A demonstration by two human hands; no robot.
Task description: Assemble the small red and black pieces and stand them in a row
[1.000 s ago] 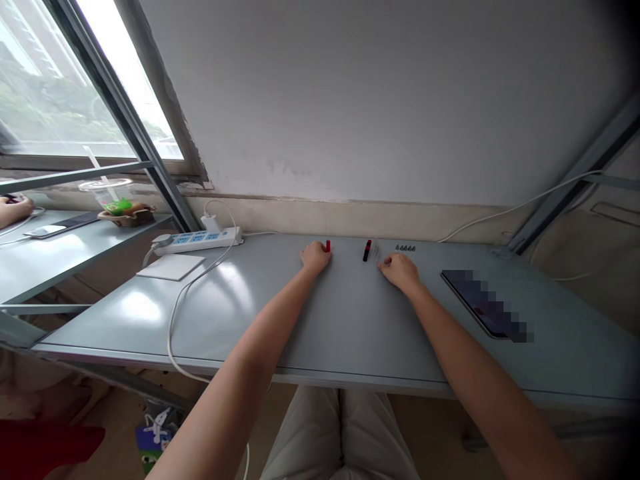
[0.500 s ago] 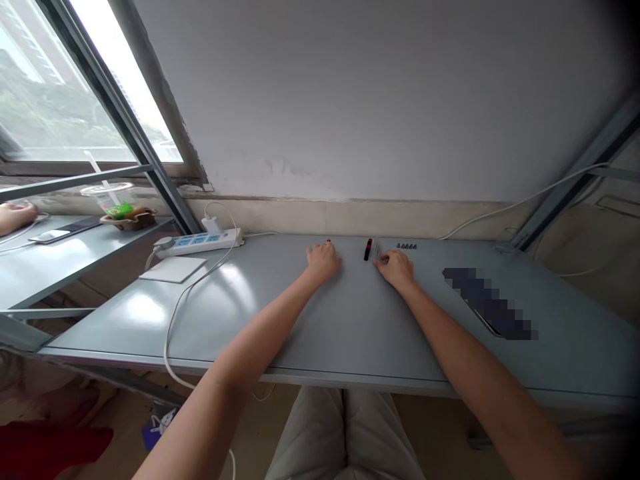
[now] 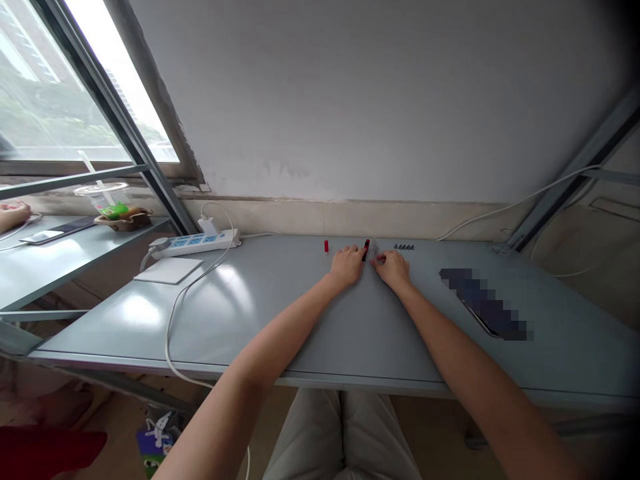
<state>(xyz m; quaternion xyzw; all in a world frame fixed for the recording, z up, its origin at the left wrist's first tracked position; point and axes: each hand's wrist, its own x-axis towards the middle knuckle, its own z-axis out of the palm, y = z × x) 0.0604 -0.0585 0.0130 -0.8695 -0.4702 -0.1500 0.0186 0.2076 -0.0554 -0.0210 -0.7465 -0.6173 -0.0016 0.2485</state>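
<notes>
My left hand point(image 3: 347, 265) rests on the grey desk with its fingers bent, fingertips closed on a small black-and-red stick-like piece point(image 3: 367, 247). Part of that piece is covered by the fingertips. Just to its right, my right hand point(image 3: 393, 270) pinches the near end of a small clear plastic item point(image 3: 374, 248) with thumb and forefinger. A short red cylinder point(image 3: 327, 246) stands or lies left of my left hand; which of the two I cannot tell. Several tiny dark pieces point(image 3: 404, 247) sit in a row beyond my right hand.
A phone-like dark slab point(image 3: 485, 303), partly pixelated, lies at the right. On the left are a power strip point(image 3: 200, 243), a white square plate point(image 3: 169, 270) and a cable point(image 3: 173, 327). Another person's hand point(image 3: 14, 215) and a plastic cup point(image 3: 105, 197) are on the neighbouring desk.
My left hand has moved right, from the red cylinder to the black-and-red piece, leaving the cylinder uncovered. My right hand stays at the clear plastic item. The view has shifted slightly.
</notes>
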